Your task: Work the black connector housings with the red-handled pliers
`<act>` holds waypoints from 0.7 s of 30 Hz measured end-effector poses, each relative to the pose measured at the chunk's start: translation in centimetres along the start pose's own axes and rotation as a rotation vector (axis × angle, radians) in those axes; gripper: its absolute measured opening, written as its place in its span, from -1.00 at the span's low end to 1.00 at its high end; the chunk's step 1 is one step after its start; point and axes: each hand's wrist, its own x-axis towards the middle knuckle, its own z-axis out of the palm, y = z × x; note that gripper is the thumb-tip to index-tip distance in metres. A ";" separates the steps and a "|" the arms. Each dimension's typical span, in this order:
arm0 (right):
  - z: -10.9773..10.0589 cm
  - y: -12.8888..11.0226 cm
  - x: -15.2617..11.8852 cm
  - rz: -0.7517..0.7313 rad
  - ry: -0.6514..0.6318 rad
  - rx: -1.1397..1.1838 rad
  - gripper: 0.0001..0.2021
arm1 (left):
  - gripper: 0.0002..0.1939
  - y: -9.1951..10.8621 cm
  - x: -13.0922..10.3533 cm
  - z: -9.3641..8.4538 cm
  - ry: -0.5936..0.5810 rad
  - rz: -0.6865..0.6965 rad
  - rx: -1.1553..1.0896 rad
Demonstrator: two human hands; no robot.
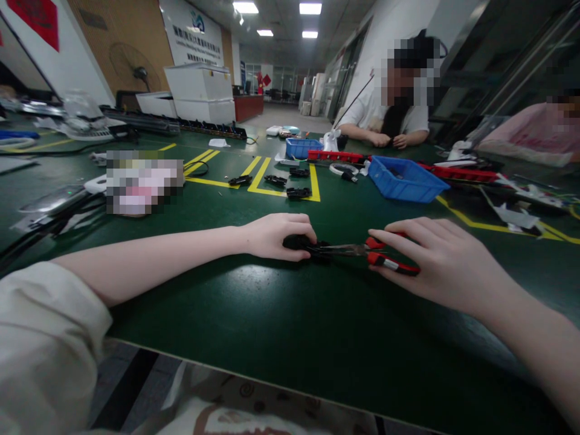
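Note:
My left hand is closed around a small black part just above the green table. Fingers hide much of that part, so its exact kind does not show. In my right hand is a pair of needle-nose pliers with red and black handles. Their long metal jaws point left and reach the right end of the black part. Whether the jaw tips grip it, I cannot tell. Beyond my hands lie several similar black parts, on and around a yellow-taped area.
A blue bin stands right of the black parts, with a smaller blue bin farther back. A white cable lies between them. At left are a blurred-out object and dark cables. Across the table sits a person.

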 end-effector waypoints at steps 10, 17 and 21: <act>0.3 0.2 -0.1 -0.032 0.050 0.069 -0.70 | -0.74 0.2 0.0 -0.2 -0.033 0.036 0.034; 0.5 0.1 -0.9 -0.040 0.032 0.041 -0.47 | -0.72 0.0 0.1 0.0 -0.067 0.016 0.051; 1.1 0.5 -1.6 0.005 0.021 0.134 -0.34 | -0.72 0.0 0.1 -0.1 -0.093 0.016 0.073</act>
